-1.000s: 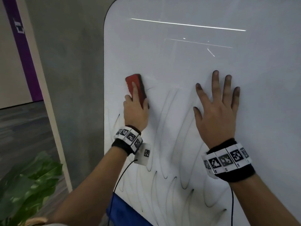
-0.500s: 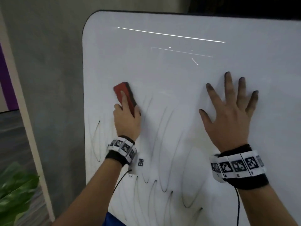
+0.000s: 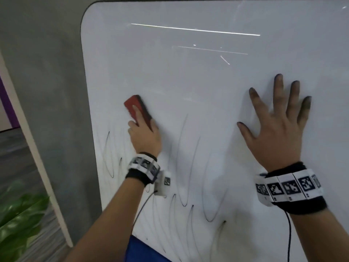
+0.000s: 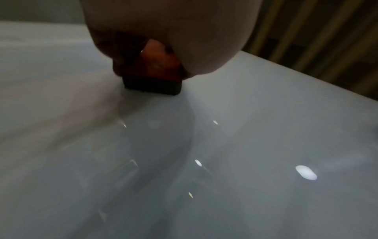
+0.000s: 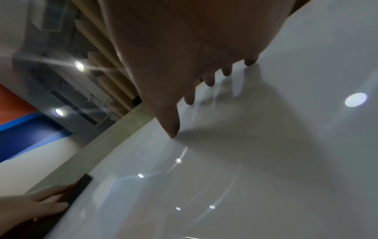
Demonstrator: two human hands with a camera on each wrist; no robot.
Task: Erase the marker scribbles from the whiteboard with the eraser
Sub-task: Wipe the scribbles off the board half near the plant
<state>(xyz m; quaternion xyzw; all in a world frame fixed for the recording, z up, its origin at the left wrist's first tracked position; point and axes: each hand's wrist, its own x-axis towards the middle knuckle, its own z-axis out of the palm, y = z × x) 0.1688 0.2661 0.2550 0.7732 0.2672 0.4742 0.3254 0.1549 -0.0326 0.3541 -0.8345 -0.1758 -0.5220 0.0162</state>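
A white whiteboard (image 3: pixel 188 82) fills the head view, with thin black marker scribbles (image 3: pixel 181 163) looping across its lower half. My left hand (image 3: pixel 145 137) grips a red eraser (image 3: pixel 137 110) with a black felt pad and presses it flat on the board, just above the scribbles at left centre. The left wrist view shows the eraser (image 4: pixel 155 74) under my palm, felt against the board (image 4: pixel 245 145). My right hand (image 3: pixel 275 129) lies flat on the board with fingers spread, its fingertips (image 5: pixel 210 82) dark with ink. The left hand (image 5: pixel 30 207) and the eraser (image 5: pixel 79 187) appear low left in the right wrist view.
A grey wall (image 3: pixel 47 91) runs along the board's left edge, with a white strip (image 3: pixel 37 157) and green plant leaves (image 3: pixel 17 220) at lower left. Something blue (image 3: pixel 139 250) shows below the board's bottom edge. Ceiling lights reflect as bright streaks (image 3: pixel 194 30) on the upper board.
My head view has shifted so the board's top left corner shows. The left hand with the eraser has slid left and slightly down the board. The right hand stays pressed flat.
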